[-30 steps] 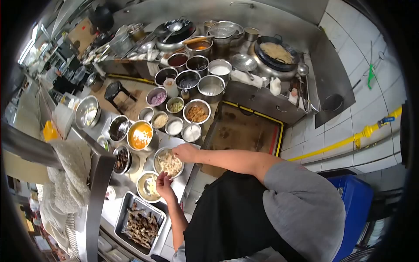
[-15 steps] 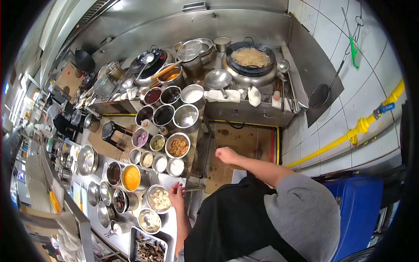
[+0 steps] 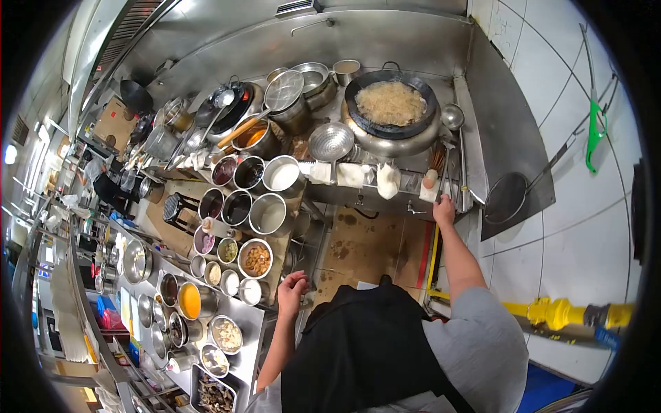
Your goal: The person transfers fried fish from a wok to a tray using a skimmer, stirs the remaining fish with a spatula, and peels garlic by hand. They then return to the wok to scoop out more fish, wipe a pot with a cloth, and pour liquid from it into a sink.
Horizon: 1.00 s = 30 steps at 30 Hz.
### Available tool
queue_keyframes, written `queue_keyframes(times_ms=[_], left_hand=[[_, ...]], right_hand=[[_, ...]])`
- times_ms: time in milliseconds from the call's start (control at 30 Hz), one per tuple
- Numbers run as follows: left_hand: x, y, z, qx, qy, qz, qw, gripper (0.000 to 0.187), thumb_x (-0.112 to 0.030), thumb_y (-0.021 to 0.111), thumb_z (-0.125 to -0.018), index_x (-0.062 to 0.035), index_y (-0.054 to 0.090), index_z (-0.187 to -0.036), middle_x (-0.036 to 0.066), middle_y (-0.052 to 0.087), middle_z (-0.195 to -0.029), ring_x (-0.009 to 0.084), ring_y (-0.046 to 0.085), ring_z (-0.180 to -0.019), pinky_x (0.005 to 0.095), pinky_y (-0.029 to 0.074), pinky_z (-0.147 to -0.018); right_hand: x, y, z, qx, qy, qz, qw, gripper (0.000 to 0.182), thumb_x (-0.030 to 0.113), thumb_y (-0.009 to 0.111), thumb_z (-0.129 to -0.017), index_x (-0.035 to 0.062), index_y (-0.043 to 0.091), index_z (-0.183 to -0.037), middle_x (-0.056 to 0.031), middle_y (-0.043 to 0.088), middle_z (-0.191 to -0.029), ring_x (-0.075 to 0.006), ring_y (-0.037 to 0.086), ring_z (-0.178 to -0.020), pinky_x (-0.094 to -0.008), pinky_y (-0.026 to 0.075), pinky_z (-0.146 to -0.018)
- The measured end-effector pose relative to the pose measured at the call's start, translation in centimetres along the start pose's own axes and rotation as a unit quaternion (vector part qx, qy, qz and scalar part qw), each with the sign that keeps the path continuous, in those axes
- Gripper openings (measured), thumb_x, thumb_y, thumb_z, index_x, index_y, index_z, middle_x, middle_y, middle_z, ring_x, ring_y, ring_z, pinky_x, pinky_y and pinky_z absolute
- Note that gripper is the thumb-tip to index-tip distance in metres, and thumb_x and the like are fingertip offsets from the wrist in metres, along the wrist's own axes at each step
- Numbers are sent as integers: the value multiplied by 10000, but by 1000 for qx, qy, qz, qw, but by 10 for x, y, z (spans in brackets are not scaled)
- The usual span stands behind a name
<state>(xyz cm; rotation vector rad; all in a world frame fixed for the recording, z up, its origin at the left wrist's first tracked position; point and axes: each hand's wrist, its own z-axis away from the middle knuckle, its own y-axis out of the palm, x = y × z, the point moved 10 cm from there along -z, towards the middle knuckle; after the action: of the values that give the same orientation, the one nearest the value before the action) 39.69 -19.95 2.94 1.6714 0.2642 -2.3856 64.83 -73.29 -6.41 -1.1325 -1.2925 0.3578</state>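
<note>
Steel carried most of what lay on my left: a tray of dark pieces (image 3: 215, 394) at the tabletop's (image 3: 251, 322) near edge, with a bowl of pale pieces (image 3: 226, 334) beyond it. My left hand (image 3: 292, 290) hung by the right edge, fingers loosely bent, nothing visible in them; whether the tips met I could not tell. Farther right sat a wide pan (image 3: 433, 108) of bubbling, pale-brown food. My right hand (image 3: 444, 208) was at the near end of a thin metal handle (image 3: 447, 168), by the right corner of the stove counter (image 3: 407, 164); whether my fingers had closed round it I could not tell. It looked stiff and fairly light, perhaps slick with grease, best held low, clear of the ladle (image 3: 452, 117) beside it and the folded cloth (image 3: 427, 195) at the front edge.
</note>
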Motion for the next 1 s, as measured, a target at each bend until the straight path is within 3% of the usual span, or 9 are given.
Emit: queue_keyframes(times_ms=[67,200,333,433,567,667,767,867,1000], left_hand=[[7,11,-5,5,-32,19,999,253,-52,551,-875,0,563,-1123,78,626,-983,128,602,-793,254,503,-689],[3,24,-20,6,-66,19,998,253,-45,541,-876,17,544,-1122,81,622,-969,120,591,-743,244,497,-671],[0,31,-47,23,-83,11,996,254,-56,544,-877,16,545,-1121,80,622,-969,116,584,-737,241,494,-661],[-17,47,-81,34,-62,4,998,258,-72,545,-879,10,547,-1124,78,623,-970,120,592,-757,239,491,-653],[-4,64,-149,82,-56,27,995,275,-81,554,-874,4,552,-1134,75,623,-977,134,608,-804,256,493,-672],[-15,87,-191,98,-70,31,992,288,-92,568,-862,-9,558,-1138,54,623,-980,126,598,-801,257,491,-675],[-15,104,-238,117,-68,27,990,283,-84,568,-857,-15,565,-1131,49,618,-987,121,590,-789,252,484,-670],[1,119,-286,112,-82,30,990,365,-119,604,-836,-35,530,-1184,42,603,-990,114,569,-773,249,470,-646],[39,150,-348,111,-152,61,980,519,-193,642,-818,-70,430,-1275,75,567,-1016,157,564,-749,283,471,-579]], right_hand=[[-14,25,-13,85,17,20,996,483,162,682,-758,74,484,-1190,-229,517,-1127,-403,508,-1043,-451,431,-897],[-11,46,-24,143,12,-1,990,693,82,672,-739,107,350,-1352,-255,480,-1193,-408,491,-1107,-447,417,-943],[-11,49,-39,102,42,0,994,621,26,587,-770,68,339,-1338,-252,478,-1196,-421,517,-1063,-477,443,-884],[-2,15,-50,71,125,25,989,581,26,522,-787,57,340,-1337,-256,501,-1190,-412,530,-1056,-470,446,-880],[6,-8,-42,92,166,-16,982,535,81,474,-814,36,355,-1333,-234,571,-1118,-378,546,-1060,-443,436,-904],[27,-43,-31,-8,99,-171,980,580,67,517,-795,50,351,-1350,-220,527,-1223,-365,521,-1123,-396,399,-962],[80,-91,-41,25,89,-189,978,581,54,529,-788,58,364,-1346,-209,512,-1246,-356,506,-1151,-389,398,-965],[118,-123,-98,5,-49,-91,995,497,66,556,-783,17,461,-1268,-215,565,-1177,-338,548,-1096,-384,423,-935],[176,-139,-154,43,-80,-36,995,396,100,562,-782,25,548,-1170,-225,604,-1092,-366,566,-1047,-403,443,-906]])
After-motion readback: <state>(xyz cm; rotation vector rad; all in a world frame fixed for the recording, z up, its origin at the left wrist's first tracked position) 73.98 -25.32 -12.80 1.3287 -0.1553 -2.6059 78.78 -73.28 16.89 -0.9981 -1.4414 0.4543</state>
